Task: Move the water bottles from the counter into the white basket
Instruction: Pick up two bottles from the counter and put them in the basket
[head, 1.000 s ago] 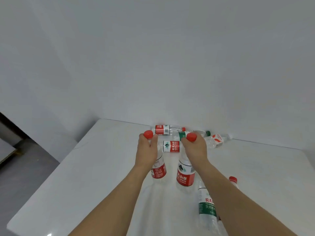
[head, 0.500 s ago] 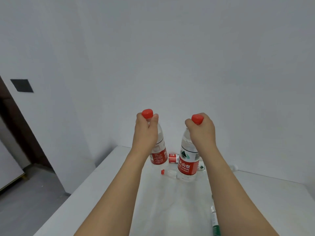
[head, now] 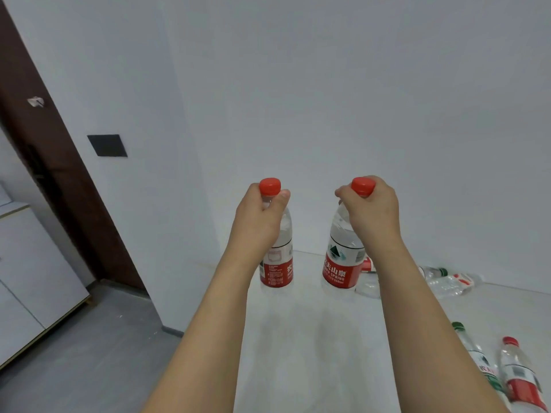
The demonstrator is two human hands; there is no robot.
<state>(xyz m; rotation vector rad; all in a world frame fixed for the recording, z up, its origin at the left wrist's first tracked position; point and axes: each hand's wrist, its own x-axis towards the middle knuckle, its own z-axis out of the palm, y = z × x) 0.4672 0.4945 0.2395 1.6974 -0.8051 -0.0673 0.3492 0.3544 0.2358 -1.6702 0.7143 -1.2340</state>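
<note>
Red-capped bottles: two, one per hand, hanging upright above the worktop (head: 298, 338).
Left hand (head: 259, 222): fingers curled round the neck of the left bottle (head: 278, 260), just under its cap.
Right hand (head: 372, 210): gripping the right bottle (head: 340, 257) at neck and cap.
Progress: two lifted, none seen delivered; white basket not in view.
Left on worktop: lying bottles at the back right (head: 447, 281), green-capped bottle (head: 474, 353) and red-capped bottle (head: 518, 374) near right.
Writing: right bottle's red label reads "SPRING", "550ml", Chinese characters; left label too small to read.
</note>
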